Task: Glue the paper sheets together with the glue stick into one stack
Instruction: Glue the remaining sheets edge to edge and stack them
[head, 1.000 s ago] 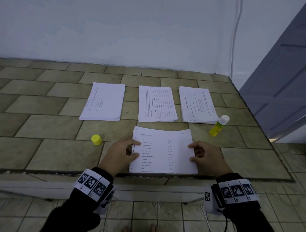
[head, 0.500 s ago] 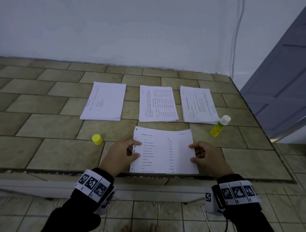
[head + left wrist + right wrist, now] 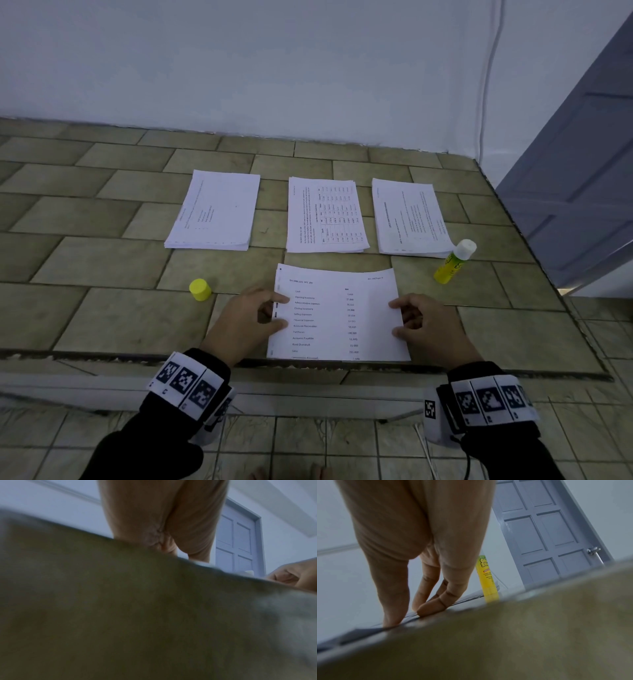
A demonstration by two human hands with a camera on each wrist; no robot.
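A printed sheet point(image 3: 337, 315) tops a thin stack lying flat at the tiled table's near edge. My left hand point(image 3: 282, 311) rests its index fingertip and thumb tip on the stack's left edge. My right hand point(image 3: 395, 317) does the same on the right edge; in the right wrist view its fingertips point(image 3: 428, 609) press straight down on the paper edge. The yellow glue stick point(image 3: 452, 265) stands uncapped to the right, leaning a little, also seen behind my fingers as the glue stick point(image 3: 488, 580). Its yellow cap point(image 3: 200, 289) sits left of my left hand. The table hides the left fingertips in the left wrist view.
Three more paper piles lie in a row behind: left pile point(image 3: 214, 212), middle pile point(image 3: 327, 216), right pile point(image 3: 409, 219). A white wall backs the table point(image 3: 102, 308). A grey-blue door point(image 3: 582, 171) stands past the table's right edge.
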